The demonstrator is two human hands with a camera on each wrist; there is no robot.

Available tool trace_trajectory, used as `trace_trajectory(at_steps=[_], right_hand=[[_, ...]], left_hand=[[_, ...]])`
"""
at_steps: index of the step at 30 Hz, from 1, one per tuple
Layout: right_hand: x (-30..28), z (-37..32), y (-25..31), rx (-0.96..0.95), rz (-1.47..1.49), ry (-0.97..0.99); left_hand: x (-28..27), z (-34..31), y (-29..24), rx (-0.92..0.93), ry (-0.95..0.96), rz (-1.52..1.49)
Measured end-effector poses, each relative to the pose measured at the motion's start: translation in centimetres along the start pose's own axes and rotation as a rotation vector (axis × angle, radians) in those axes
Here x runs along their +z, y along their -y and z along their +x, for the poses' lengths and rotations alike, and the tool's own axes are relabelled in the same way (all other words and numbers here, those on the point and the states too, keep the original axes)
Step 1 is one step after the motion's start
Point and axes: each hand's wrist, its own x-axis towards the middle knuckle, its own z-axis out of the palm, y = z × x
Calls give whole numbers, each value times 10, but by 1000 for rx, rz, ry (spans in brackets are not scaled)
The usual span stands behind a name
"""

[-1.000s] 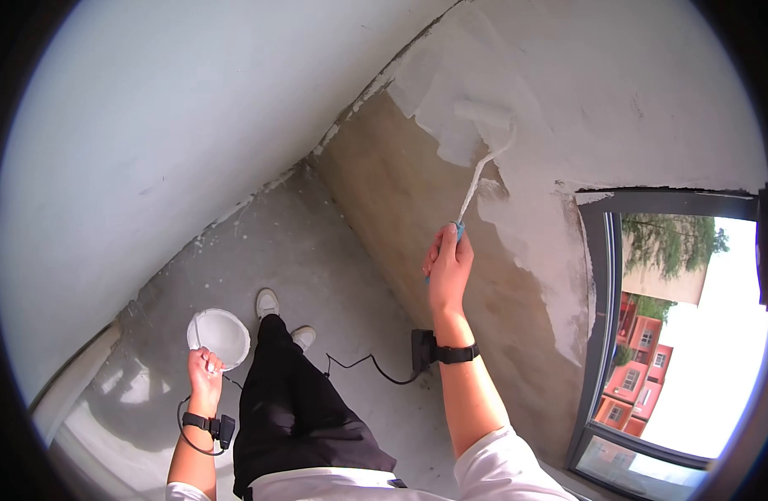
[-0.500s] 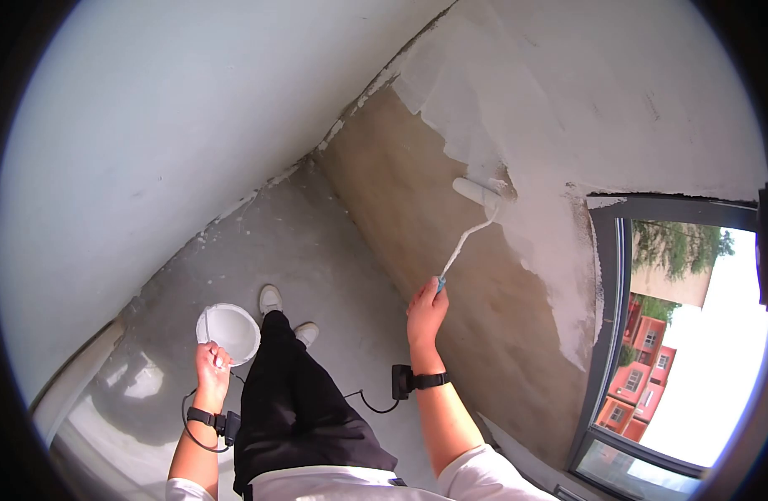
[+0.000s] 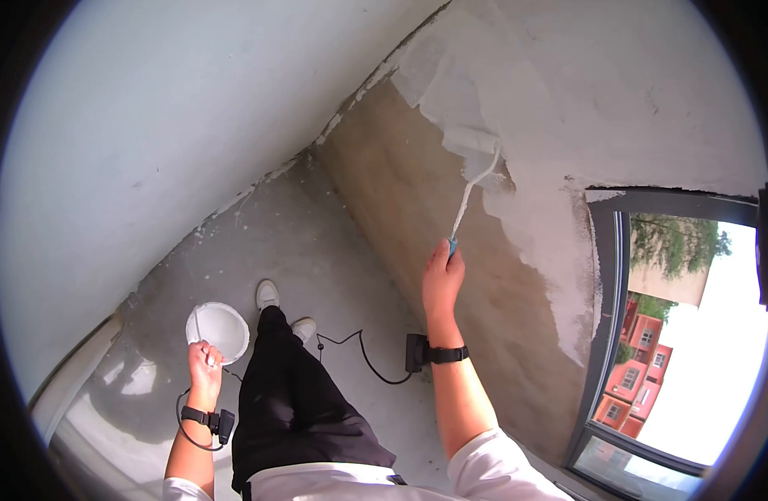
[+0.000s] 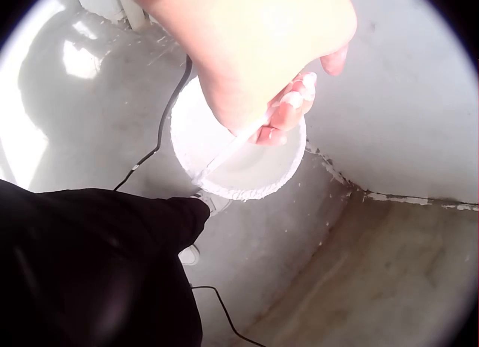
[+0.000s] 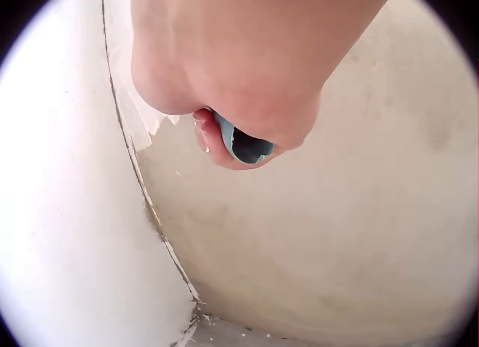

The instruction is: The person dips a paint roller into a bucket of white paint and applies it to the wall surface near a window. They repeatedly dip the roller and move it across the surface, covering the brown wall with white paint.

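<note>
My right hand [image 3: 443, 280] grips the blue handle [image 5: 238, 141] of a paint roller, its fingers curled round it in the right wrist view. A bent, paint-coated rod [image 3: 465, 204] leads up from the handle to the white roller sleeve [image 3: 472, 139]. That sleeve lies against the wall at the border between white paint and bare brown surface [image 3: 384, 159]. At the lower left, my left hand [image 3: 204, 366] holds a white bucket [image 3: 241, 334] by its handle [image 4: 228, 154]. Paint coats the bucket's rim and inside, and white smears mark the left fingers.
A dark-framed window [image 3: 605, 250] stands right of the painted patch. Another white wall [image 3: 167, 125] rises on the left and meets the grey floor [image 3: 258, 225]. A black cable [image 3: 363, 351] hangs from the right wrist camera near my legs.
The roller went down the wall onto the brown area, then back up to the white paint's edge, with my right hand moving along. The bucket shifted only slightly.
</note>
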Motion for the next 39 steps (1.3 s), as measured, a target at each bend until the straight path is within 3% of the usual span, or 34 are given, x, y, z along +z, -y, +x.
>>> trace_trajectory(at_steps=[3, 8, 14, 18, 21, 26, 28, 31, 35, 39], right_hand=[[-18, -37, -34, 170, 85, -66], [-27, -56, -42, 192, 71, -53], [-28, -35, 37, 100, 35, 4], [-34, -23, 60, 88, 49, 58], [-42, -27, 50, 153, 97, 83], [-65, -57, -21, 173, 22, 8], [-57, -63, -14, 153, -34, -28], [-43, -65, 9, 253, 124, -10], [-10, -26, 51, 146, 145, 64], [-10, -10, 56, 74, 137, 88]], left_hand=[[-3, 0, -2, -5, 16, -1], [-11, 0, 0, -17, 34, -19], [-7, 0, 4, -27, 32, 4], [-4, 2, 5, -38, 47, 34], [-1, 2, 5, -50, 41, 34], [6, -2, 3, -51, 44, 35], [9, -2, 3, -44, 36, 28], [10, -3, 3, -38, 38, 34], [2, -1, 6, -29, 72, 66], [3, -4, 4, -40, 65, 31]])
